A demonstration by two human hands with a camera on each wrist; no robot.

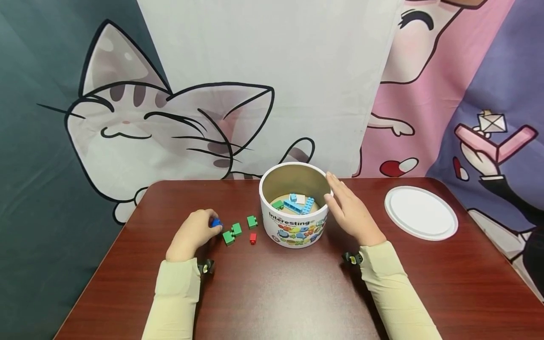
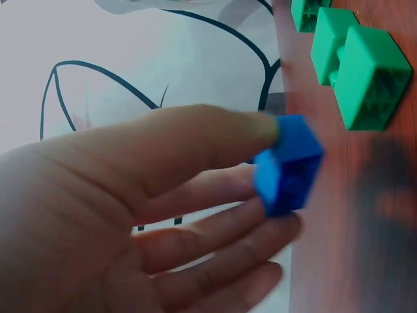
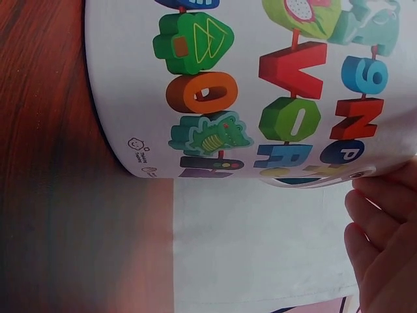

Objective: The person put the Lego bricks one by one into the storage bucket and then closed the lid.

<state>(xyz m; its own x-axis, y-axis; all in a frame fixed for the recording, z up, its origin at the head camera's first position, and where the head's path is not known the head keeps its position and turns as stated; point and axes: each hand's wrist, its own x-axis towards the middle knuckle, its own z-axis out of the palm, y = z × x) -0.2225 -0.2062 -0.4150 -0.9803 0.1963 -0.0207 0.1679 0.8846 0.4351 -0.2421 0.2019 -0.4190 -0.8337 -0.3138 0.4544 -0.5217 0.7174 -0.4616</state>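
Between thumb and fingers, my left hand [image 1: 192, 232] pinches a blue toy brick [image 2: 290, 166], just left of some green bricks [image 1: 229, 237] on the table. A third green brick [image 1: 252, 221] and a small red brick [image 1: 253, 238] lie between them and a round white tub [image 1: 296, 231] with printed pictures. Inside the tub are light blue bricks [image 1: 308, 205], a green one and a white one. My right hand [image 1: 350, 212] rests against the tub's right side with its fingers extended near the rim; the right wrist view shows fingertips touching the printed wall.
A round white lid [image 1: 420, 213] lies on the right part of the dark red-brown table [image 1: 272, 302]. Behind the table's far edge hangs a cloth backdrop [image 1: 323, 85] with cartoon drawings.
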